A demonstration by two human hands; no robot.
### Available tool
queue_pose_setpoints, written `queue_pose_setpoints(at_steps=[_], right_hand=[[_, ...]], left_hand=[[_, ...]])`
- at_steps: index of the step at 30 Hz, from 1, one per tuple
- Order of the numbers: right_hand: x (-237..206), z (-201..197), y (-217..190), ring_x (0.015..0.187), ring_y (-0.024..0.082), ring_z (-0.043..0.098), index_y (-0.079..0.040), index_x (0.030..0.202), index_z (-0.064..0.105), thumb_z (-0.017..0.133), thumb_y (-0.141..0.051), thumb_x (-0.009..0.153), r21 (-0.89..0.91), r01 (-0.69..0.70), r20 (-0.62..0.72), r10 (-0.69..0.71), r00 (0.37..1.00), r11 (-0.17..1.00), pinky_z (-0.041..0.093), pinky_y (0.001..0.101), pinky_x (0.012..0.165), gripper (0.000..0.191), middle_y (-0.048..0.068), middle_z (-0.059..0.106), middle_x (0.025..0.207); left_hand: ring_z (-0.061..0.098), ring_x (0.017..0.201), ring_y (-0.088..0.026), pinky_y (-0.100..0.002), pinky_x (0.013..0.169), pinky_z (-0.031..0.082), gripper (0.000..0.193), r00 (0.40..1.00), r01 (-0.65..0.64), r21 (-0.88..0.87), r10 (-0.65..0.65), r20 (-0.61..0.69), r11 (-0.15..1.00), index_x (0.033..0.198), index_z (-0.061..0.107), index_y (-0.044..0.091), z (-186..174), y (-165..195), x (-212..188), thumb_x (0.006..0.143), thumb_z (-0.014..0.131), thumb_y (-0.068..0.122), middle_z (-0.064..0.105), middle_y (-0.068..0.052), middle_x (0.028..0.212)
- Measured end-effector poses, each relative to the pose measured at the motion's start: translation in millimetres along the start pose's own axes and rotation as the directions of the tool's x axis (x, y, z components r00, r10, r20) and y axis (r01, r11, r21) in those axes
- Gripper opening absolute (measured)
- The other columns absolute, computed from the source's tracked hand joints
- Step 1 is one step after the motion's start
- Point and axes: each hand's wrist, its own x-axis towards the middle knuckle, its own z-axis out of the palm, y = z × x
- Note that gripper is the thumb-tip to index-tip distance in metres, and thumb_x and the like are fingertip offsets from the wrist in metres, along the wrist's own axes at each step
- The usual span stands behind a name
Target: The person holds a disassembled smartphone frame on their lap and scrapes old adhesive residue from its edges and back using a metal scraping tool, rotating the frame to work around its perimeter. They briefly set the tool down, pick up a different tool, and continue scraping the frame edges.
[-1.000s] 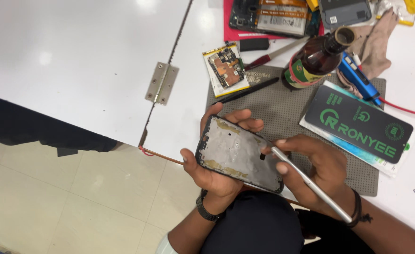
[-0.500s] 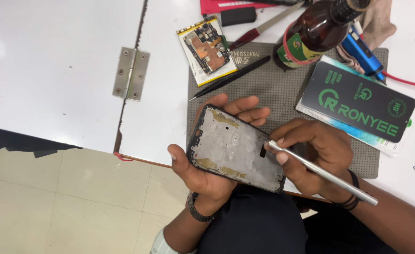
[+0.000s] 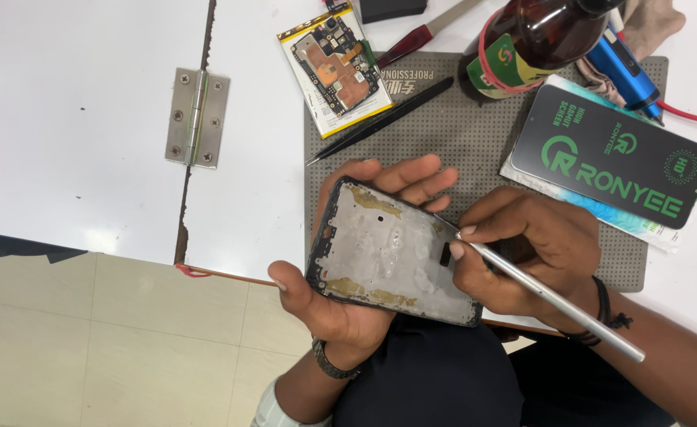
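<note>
Head: left hand (image 3: 340, 308) grips one phone frame (image 3: 392, 253); right hand (image 3: 522, 253) pinches one metal tool (image 3: 554, 299).

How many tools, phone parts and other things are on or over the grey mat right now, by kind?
Hand tools: 3 (silver metal stylus-like rod, black tweezers, red-handled screwdriver)
Phone parts: 2 (black phone frame with grey inner plate, circuit board on yellow-edged battery)
Bottles: 1 (brown glass bottle)
Flat black packages: 1
Total: 7
</note>
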Motion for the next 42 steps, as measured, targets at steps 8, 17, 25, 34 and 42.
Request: queue_pose_setpoints(at_steps=[8,17,25,34,42], right_hand=[[3,-2,-7,0.062,0.008,0.067,-0.003,0.086,0.061,0.081,-0.005,0.081,-0.032,0.028,0.067,-0.026,0.997,0.999,0.046,0.0224,0.051,0.021,0.01,0.072,0.083],[4,-4,-11,0.067,0.017,0.069,-0.003,0.086,0.06,0.081,-0.001,0.079,-0.103,0.161,0.109,-0.15,0.983,0.982,0.053,0.0295,0.055,0.022,0.011,0.069,0.084],[0,-10,-9,0.069,0.016,0.07,-0.003,0.089,0.06,0.079,0.0,0.078,-0.087,0.07,0.106,-0.06,0.992,0.994,0.052,0.0277,0.055,0.022,0.011,0.07,0.085],[-13,-33,-1,0.083,0.016,0.078,-0.001,0.096,0.063,0.076,-0.002,0.084,0.094,-0.274,0.175,0.255,0.951,0.957,0.059,0.0257,0.066,0.018,0.013,0.075,0.094],[-31,-37,15,0.085,0.016,0.079,-0.003,0.094,0.063,0.074,-0.003,0.09,0.209,-0.21,0.121,0.188,0.975,0.955,0.065,0.0244,0.069,0.012,0.013,0.074,0.092]], left_hand=[[0.052,0.133,-0.047,-0.054,0.112,0.044,0.099,1.0,0.002,-0.003,-0.002,0.004,1.0,0.149,0.038,0.001,6,5,1,0.094,0.045,0.083,0.049,-0.037,0.146],[0.051,0.133,-0.044,-0.054,0.118,0.041,0.097,0.998,0.061,0.109,-0.06,-0.009,0.992,0.138,0.03,0.007,20,18,2,0.081,0.083,0.065,0.046,-0.033,0.144],[0.055,0.133,-0.042,-0.057,0.122,0.044,0.096,0.991,0.108,0.172,-0.091,-0.103,0.979,0.13,0.027,0.003,23,22,-1,0.076,0.091,0.05,0.048,-0.032,0.138],[0.057,0.129,-0.044,-0.064,0.12,0.047,0.112,0.989,0.033,0.082,-0.02,-0.149,0.996,0.123,0.031,0.003,20,8,-2,0.053,0.098,0.058,0.052,-0.035,0.131],[0.058,0.125,-0.048,-0.066,0.109,0.051,0.118,0.96,0.148,0.05,-0.132,-0.246,0.988,0.128,0.031,0.007,14,13,-13,0.047,0.1,0.057,0.051,-0.033,0.131]])
